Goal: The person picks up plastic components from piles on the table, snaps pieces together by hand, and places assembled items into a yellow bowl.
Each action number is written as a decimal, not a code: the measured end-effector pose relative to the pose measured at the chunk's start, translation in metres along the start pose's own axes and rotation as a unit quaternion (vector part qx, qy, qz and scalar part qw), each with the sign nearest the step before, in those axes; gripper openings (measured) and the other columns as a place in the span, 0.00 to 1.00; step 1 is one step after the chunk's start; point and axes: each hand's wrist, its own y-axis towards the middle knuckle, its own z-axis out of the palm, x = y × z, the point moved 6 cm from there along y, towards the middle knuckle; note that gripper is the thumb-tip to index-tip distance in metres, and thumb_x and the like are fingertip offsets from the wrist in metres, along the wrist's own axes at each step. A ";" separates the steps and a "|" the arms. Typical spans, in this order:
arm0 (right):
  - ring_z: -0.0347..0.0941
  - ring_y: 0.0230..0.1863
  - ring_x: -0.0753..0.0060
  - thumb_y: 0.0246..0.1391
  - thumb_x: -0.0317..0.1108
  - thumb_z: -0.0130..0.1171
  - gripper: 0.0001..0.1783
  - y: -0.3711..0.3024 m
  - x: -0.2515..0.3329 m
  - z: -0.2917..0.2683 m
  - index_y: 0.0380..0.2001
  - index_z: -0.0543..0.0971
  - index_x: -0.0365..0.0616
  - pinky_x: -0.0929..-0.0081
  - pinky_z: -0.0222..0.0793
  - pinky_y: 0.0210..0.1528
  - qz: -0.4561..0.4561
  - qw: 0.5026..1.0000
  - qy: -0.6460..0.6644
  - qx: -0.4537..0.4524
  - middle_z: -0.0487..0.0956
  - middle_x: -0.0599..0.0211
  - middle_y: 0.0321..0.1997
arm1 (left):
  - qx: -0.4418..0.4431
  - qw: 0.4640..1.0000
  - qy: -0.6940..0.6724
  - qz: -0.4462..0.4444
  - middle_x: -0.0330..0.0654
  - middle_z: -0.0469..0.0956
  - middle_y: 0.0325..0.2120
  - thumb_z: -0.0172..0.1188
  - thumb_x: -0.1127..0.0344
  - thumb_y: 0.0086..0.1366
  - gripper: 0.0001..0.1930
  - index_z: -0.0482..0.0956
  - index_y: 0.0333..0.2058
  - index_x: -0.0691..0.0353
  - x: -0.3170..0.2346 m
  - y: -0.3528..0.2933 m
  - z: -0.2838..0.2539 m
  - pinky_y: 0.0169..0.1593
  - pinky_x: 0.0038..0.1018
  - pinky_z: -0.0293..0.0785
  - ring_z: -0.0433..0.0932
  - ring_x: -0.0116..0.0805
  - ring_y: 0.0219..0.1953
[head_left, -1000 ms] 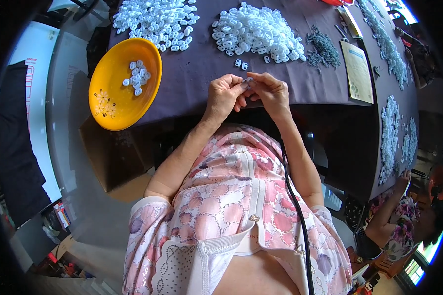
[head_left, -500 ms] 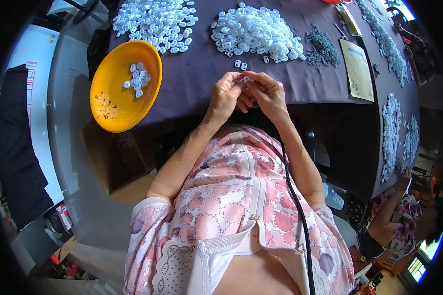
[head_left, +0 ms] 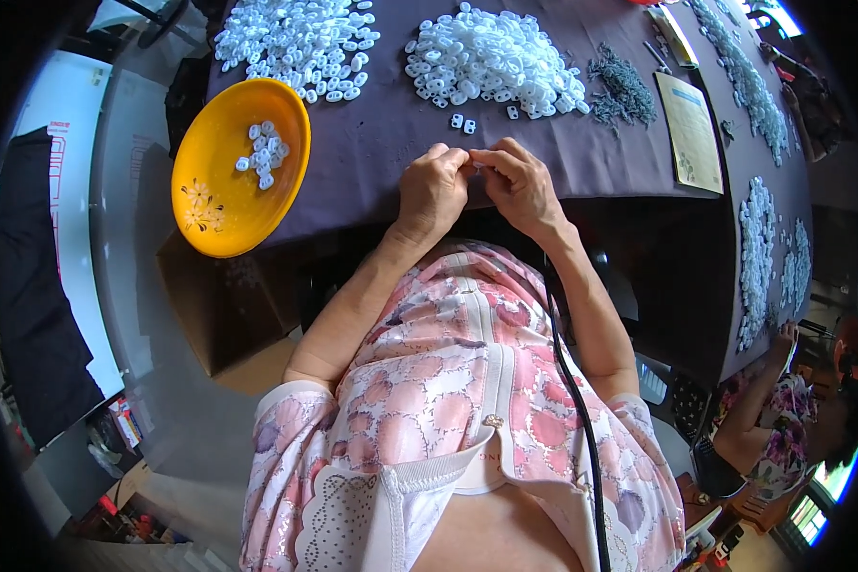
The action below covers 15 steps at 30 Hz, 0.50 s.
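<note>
Turned more knuckles-up since half a second ago, with left hand [head_left: 431, 194] and right hand [head_left: 524, 188] together at the tabletop's [head_left: 353, 143] near edge, closed on a small white piece [head_left: 479, 170], now mostly hidden. Apparently still working that piece, adding nothing to the yellow bowl [head_left: 246, 208].

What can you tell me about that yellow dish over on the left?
The yellow dish is shallow, glossy, perhaps plastic, with a rounded rim and a floral pattern inside, lower left. It holds a cluster of white pieces. It sits at the near left corner of the table, apparently overhanging; the left hand and right hand don't touch it.
</note>
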 end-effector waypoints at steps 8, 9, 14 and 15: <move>0.69 0.32 0.56 0.39 0.19 0.53 0.14 -0.002 0.000 0.003 0.33 0.75 0.40 0.67 0.67 0.34 -0.036 0.998 -0.043 0.001 0.70 0.60 0.28 | -0.019 0.981 -0.191 -0.037 0.39 0.77 0.22 0.58 0.74 0.55 0.04 0.78 0.30 0.67 0.008 -0.001 -0.002 0.22 0.22 0.68 0.74 0.25 0.20; 0.69 0.32 0.56 0.39 0.19 0.52 0.13 -0.002 -0.001 0.002 0.33 0.75 0.40 0.66 0.67 0.34 -0.029 0.999 -0.041 0.002 0.70 0.59 0.27 | 0.010 0.972 -0.217 -0.090 0.36 0.76 0.21 0.58 0.74 0.56 0.04 0.78 0.30 0.67 0.010 -0.001 0.003 0.20 0.20 0.67 0.71 0.21 0.18; 0.71 0.32 0.57 0.40 0.19 0.52 0.14 0.001 0.002 0.000 0.35 0.73 0.40 0.67 0.67 0.34 -0.003 0.999 -0.034 0.018 0.72 0.59 0.28 | 0.067 0.928 -0.305 -0.203 0.37 0.75 0.17 0.59 0.73 0.55 0.04 0.78 0.29 0.66 0.010 -0.001 0.008 0.18 0.20 0.65 0.68 0.18 0.14; 0.72 0.32 0.57 0.41 0.19 0.52 0.14 0.002 0.003 0.000 0.36 0.72 0.40 0.67 0.68 0.34 0.008 1.000 -0.023 0.018 0.73 0.58 0.28 | 0.069 0.927 -0.305 -0.207 0.36 0.75 0.17 0.58 0.72 0.56 0.04 0.78 0.29 0.66 0.011 0.000 0.009 0.17 0.19 0.65 0.68 0.18 0.13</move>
